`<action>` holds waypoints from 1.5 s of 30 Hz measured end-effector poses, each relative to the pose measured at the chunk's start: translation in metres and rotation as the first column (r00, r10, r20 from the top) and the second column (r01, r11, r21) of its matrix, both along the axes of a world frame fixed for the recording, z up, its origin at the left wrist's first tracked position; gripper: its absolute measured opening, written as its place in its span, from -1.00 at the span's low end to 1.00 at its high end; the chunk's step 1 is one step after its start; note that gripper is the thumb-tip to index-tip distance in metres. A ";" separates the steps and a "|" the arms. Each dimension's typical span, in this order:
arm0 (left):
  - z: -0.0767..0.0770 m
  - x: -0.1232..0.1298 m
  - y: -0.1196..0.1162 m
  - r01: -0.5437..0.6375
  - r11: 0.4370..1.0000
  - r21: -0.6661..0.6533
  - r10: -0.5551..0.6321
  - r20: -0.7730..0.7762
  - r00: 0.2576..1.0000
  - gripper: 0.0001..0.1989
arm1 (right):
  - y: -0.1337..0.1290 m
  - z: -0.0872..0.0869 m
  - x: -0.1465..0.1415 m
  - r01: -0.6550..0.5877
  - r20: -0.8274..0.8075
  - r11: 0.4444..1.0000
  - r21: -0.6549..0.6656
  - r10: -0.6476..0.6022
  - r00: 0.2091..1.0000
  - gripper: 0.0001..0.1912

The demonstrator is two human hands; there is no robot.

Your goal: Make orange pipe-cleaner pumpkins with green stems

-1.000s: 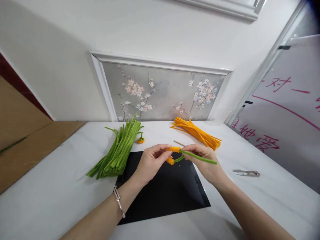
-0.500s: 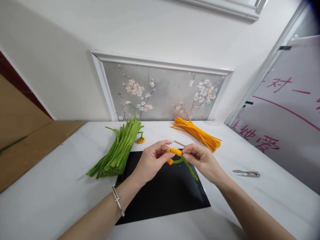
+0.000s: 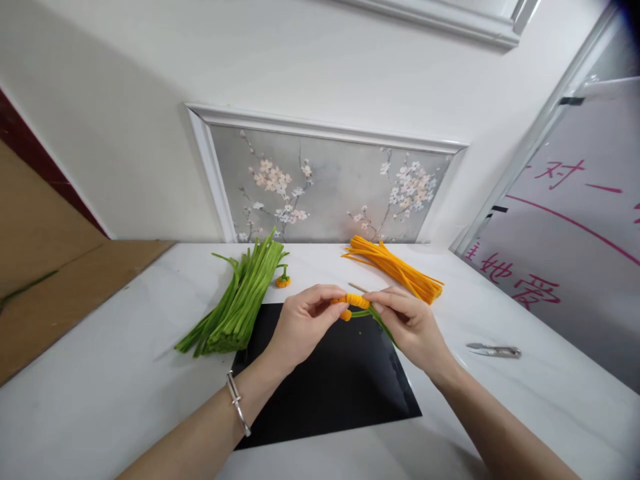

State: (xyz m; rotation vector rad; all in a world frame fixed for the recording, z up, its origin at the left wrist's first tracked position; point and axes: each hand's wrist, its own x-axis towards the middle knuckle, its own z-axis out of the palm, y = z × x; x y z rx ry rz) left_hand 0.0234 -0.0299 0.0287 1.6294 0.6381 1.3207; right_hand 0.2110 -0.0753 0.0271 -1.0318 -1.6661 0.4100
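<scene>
Between my hands, above the black mat (image 3: 330, 380), is an orange coil of pipe cleaner (image 3: 357, 301), wound into a ridged roll. My left hand (image 3: 305, 320) pinches the coil's left end between thumb and fingers. At its right end my right hand (image 3: 407, 320) is closed, thumb against forefinger, where a green pipe cleaner (image 3: 361, 313) meets the coil. The green stem loops under the coil and partly disappears behind my right hand. A smaller orange rolled end (image 3: 345, 315) shows just below my left fingertips.
Green pipe cleaners (image 3: 245, 300) lie bundled at left, orange pipe cleaners (image 3: 395, 267) at back right. A small orange pumpkin shape with a green stem (image 3: 283, 279) sits beside the green bundle. Thread snips (image 3: 494, 350) lie at right. A thin stick (image 3: 357, 288) is behind my hands.
My right fingers have shifted to cover more of the green stem, with the thumb pressed at the coil's end. The orange coil has moved slightly right and lies more level.
</scene>
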 end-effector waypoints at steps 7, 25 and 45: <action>0.002 0.000 -0.002 -0.047 0.994 0.096 0.052 -0.048 0.997 -0.89 | 0.000 -0.003 -0.004 0.044 -0.005 0.998 0.045 -0.044 0.999 -0.80; 0.002 0.000 -0.004 0.006 0.999 -0.034 -0.010 -0.118 0.993 -0.86 | -0.001 0.004 0.000 0.016 0.155 0.996 -0.083 -0.003 0.988 -0.81; -0.002 -0.003 -0.002 0.019 0.980 0.200 0.030 -0.244 0.969 -0.87 | -0.004 0.004 0.003 -0.006 0.387 0.980 0.200 -0.073 0.919 -0.72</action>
